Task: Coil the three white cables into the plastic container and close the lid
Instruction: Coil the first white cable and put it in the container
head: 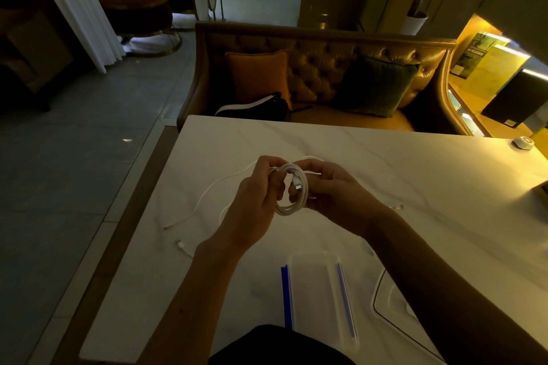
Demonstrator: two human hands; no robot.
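Observation:
Above the middle of the white marble table (415, 175), both hands hold a coiled white cable (292, 195), wound into a tight ring with its plug end lying across the loop. My left hand (255, 204) pinches the coil's left side. My right hand (332, 190) grips its right side. A loose white cable (204, 201) trails on the table to the left, and a plug end (179, 243) lies near it. Another plug tip (397, 207) shows right of my right wrist. The clear plastic container lid with blue clips (320, 293) lies near me; a clear container (391, 302) sits to its right, partly behind my right forearm.
A tufted sofa (320, 68) with an orange cushion (261, 77) and a green cushion (376, 86) stands behind the table. A small round white device (523, 143) sits at the table's far right. The table's left edge drops to a tiled floor (74, 172).

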